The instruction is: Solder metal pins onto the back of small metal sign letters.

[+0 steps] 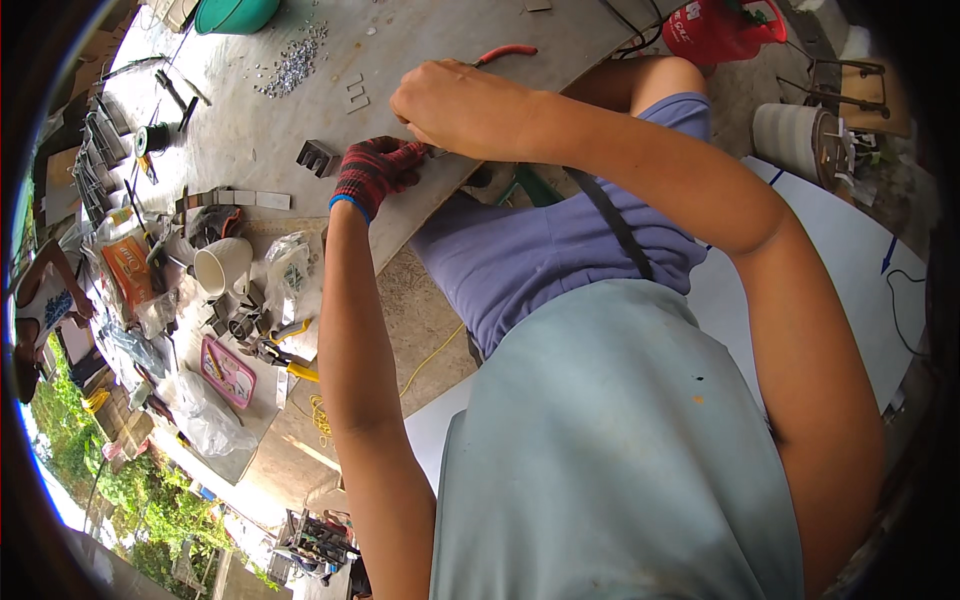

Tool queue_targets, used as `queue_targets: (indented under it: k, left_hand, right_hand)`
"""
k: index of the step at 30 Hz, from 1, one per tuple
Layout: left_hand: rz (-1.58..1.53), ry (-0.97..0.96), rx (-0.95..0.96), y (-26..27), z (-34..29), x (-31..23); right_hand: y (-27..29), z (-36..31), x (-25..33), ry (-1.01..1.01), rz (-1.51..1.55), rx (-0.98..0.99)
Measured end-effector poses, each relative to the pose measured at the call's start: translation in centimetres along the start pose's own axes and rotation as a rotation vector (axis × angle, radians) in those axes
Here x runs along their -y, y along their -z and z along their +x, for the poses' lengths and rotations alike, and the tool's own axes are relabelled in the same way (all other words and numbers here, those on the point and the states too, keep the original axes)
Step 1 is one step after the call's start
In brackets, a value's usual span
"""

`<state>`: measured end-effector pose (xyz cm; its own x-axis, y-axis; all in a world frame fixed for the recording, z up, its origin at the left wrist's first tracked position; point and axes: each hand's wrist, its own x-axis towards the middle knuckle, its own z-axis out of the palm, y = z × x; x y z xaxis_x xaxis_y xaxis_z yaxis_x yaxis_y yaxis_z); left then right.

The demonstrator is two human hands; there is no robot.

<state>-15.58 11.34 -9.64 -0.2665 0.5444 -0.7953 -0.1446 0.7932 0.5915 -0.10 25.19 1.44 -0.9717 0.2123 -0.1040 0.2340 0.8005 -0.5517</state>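
My left hand [378,172], in a red and black striped glove with a blue cuff, is at the edge of the grey table [250,150]. Its fingers are curled around something small that I cannot make out. Bare and closed, my right hand [465,108] is just above and right of it, bent down toward the gloved fingertips; its grip is hidden behind its back. Beyond the right hand shows a red tool handle [508,52], like that of pliers. A dark slotted metal piece [318,157] is left of the glove, and thin bent metal strips [355,92] lie farther off.
Small shiny metal bits [293,65] are heaped near a green basin [236,14]. Leftward are a wire spool [152,138], a white cup [223,265], a pink tray [229,371] and yellow-handled pliers [300,371]. A red gas cylinder [715,30] is at far right.
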Motion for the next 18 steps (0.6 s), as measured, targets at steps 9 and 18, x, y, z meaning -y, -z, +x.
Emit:
queue_targets:
  k: [9,18]
  left_hand:
    - [0.044,0.013,-0.013,0.28,0.49,0.33]
    - [0.057,0.021,0.001,0.37,0.72,0.5]
  right_hand:
    - [0.06,-0.36,-0.27,0.016,-0.021,-0.022]
    - [0.24,-0.54,0.06,-0.01,-0.031,0.031]
